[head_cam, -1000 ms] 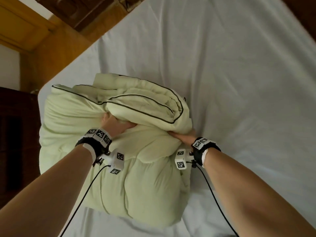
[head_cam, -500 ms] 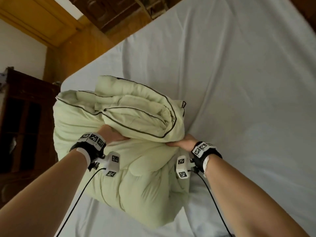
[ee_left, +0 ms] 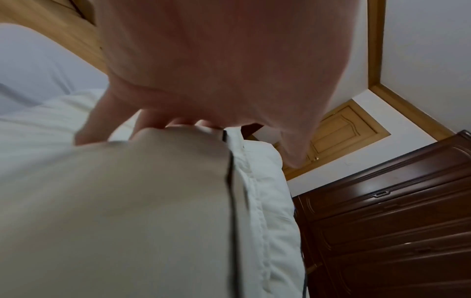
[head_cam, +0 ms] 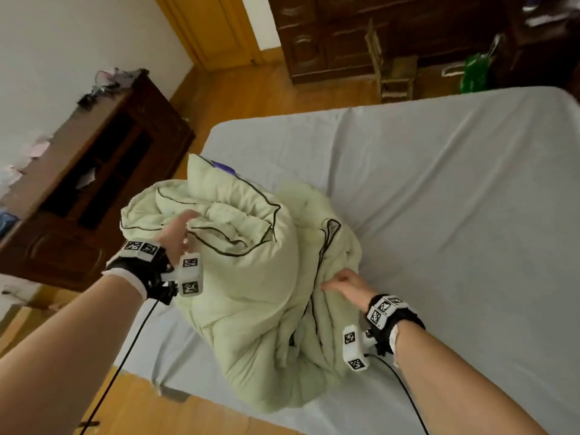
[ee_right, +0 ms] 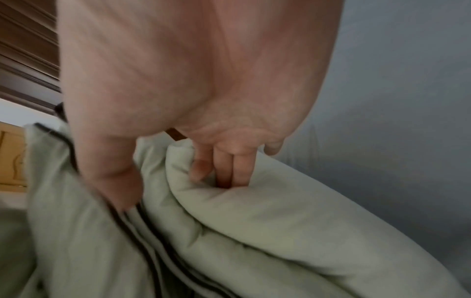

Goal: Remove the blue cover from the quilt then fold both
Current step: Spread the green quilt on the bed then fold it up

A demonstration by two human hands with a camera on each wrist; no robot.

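Note:
A pale green quilt (head_cam: 251, 293) with dark piping lies bunched in thick folds on the near left corner of the bed. My left hand (head_cam: 179, 229) rests on the bundle's upper left fold. In the left wrist view its fingers (ee_left: 102, 125) lie over the quilt (ee_left: 127, 221) and the thumb stands apart. My right hand (head_cam: 332, 282) pinches a fold on the right side. The right wrist view shows the thumb and fingers (ee_right: 229, 171) pressed into the quilt (ee_right: 254, 231). A small purple-blue scrap (head_cam: 223, 167) peeks out behind the quilt; I cannot tell whether it is the cover.
The grey-blue bed sheet (head_cam: 439, 199) stretches bare to the right and far side. A dark wooden cabinet (head_cam: 94, 196) stands left of the bed across a strip of wooden floor (head_cam: 238, 98). Against the far wall stand a dark wardrobe (head_cam: 329, 36), a small stool (head_cam: 395, 73) and a green bag (head_cam: 475, 73).
The head view has swung upward to show the room. The quilt bundle has rolled over and loosened. My left hand came out from under the fold onto its top; my right hand shifted to a side fold.

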